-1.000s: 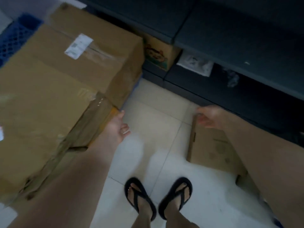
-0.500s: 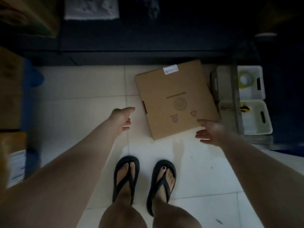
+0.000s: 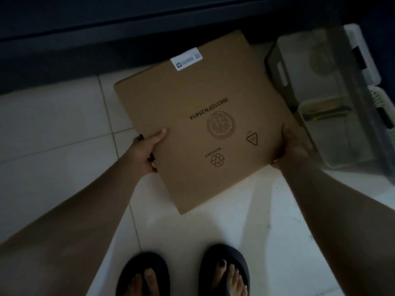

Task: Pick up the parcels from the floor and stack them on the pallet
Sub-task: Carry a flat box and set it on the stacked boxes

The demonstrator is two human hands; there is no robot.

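A flat brown cardboard parcel (image 3: 198, 116) fills the middle of the head view, with a white label near its far edge and printed symbols on top. My left hand (image 3: 147, 148) grips its left edge, thumb on top and fingers curled underneath. My right hand (image 3: 292, 146) holds the right edge the same way. The parcel is tilted, its near corner above the white tiled floor (image 3: 53, 129). The pallet is out of view.
Clear and white plastic bins (image 3: 333, 97) stand close on the right, almost touching the parcel. A dark shelf base (image 3: 106, 39) runs along the far side. My feet in black flip-flops (image 3: 183, 272) stand just below the parcel.
Both hands were open beside the parcel half a second ago; now they grip its left and right edges. The view has closed in on the parcel, which looks raised off the floor.
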